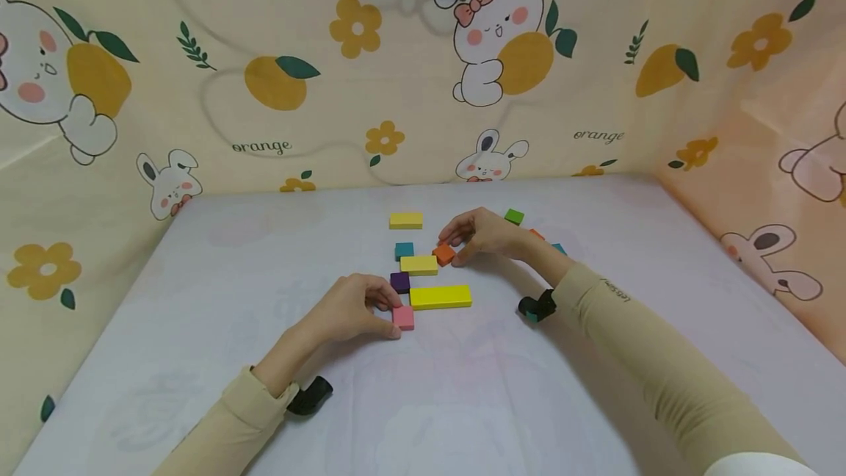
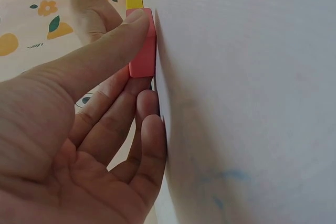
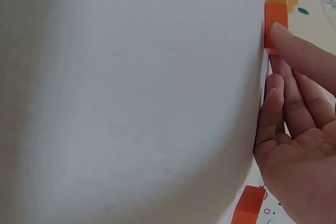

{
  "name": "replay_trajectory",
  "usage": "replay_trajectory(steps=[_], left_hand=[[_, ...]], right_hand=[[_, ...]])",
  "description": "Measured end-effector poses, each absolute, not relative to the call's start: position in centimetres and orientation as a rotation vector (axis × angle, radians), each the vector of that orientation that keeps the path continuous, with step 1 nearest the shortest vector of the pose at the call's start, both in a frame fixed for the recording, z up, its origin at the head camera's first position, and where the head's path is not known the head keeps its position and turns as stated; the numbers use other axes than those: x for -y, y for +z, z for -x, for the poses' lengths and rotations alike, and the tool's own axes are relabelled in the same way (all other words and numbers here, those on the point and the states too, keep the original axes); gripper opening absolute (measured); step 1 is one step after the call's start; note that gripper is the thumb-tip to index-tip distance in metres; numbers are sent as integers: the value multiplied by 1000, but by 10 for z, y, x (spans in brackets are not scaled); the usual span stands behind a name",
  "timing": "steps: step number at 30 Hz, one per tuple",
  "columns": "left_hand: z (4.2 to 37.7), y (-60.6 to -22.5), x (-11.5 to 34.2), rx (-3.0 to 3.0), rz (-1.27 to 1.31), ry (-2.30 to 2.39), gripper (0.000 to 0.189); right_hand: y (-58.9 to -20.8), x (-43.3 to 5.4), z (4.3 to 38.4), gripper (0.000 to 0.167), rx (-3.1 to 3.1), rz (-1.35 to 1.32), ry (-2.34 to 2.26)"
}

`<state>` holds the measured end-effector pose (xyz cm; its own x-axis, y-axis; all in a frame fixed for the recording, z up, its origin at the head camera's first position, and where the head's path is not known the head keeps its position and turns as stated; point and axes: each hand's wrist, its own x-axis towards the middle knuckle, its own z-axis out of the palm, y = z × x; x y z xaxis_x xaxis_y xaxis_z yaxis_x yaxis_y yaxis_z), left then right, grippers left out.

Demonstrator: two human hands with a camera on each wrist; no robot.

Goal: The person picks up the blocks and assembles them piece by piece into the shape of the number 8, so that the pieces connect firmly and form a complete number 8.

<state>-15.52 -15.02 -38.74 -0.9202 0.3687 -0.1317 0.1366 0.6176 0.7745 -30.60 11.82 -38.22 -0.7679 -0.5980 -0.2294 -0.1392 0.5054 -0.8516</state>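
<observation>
My left hand (image 1: 353, 307) pinches a pink block (image 1: 403, 318) between thumb and fingers, down on the white table; the left wrist view shows the thumb across the same pink block (image 2: 142, 56). A dark purple block (image 1: 399, 283) and a long yellow block (image 1: 440, 297) lie just beyond it. Farther back, my right hand (image 1: 485, 233) pinches an orange block (image 1: 444, 253), also seen under the thumb in the right wrist view as an orange block (image 3: 273, 17). Beside that orange block are a shorter yellow block (image 1: 418, 265) and a teal block (image 1: 405, 250).
Another yellow block (image 1: 406, 221) lies at the back. Behind the right hand are a green block (image 1: 514, 217), a partly hidden orange block (image 1: 537, 233) and a teal block (image 1: 559, 248). A patterned cloth (image 1: 410, 94) hangs behind the table (image 1: 463, 410).
</observation>
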Motion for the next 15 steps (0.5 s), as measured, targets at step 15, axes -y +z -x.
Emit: replay_trajectory(steps=[15], left_hand=[[153,-384,148,-2572,-411,1188,31]], right_hand=[[-385,-120,305,47,-2207,548,-1268]])
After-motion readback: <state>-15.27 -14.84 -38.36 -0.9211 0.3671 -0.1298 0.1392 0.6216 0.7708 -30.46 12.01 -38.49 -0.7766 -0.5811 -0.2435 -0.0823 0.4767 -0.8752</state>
